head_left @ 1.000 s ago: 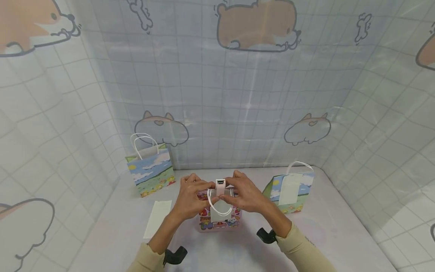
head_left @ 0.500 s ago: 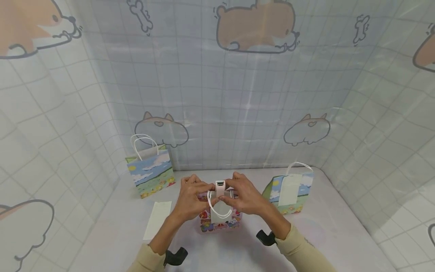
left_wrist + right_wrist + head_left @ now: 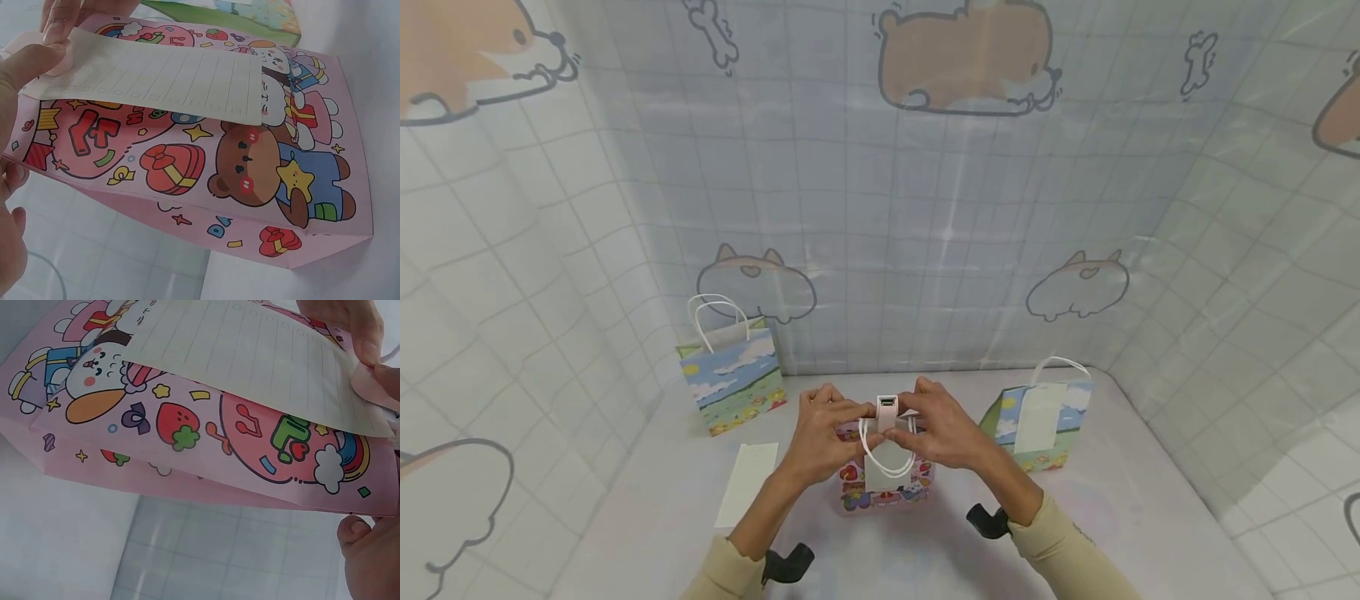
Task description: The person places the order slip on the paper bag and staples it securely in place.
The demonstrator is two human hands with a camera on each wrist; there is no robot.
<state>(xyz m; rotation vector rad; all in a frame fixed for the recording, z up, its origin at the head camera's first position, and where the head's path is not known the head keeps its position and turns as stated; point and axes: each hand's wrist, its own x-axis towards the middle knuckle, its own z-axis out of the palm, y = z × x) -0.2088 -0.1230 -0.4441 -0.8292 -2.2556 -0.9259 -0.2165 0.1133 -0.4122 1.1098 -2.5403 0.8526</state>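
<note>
Okay, my left fingers (image 3: 853, 412) and right fingers (image 3: 913, 402) pinch the pale-pink stapler-like tool (image 3: 887, 414); it sits between them, neither nearer, long axis crossing the top of the pink bag (image 3: 181, 169) onto the lined sheet (image 3: 164, 81).

We see a pale beige cloth left sleeve (image 3: 724, 573) and a matching right sleeve (image 3: 1063, 546), whose edge shows small dark marks (image 3: 1083, 532), too blurred to read. We also notice a black, bent, tube-like left wrist piece (image 3: 788, 565) and a similar black right wrist piece (image 3: 988, 522).
</note>
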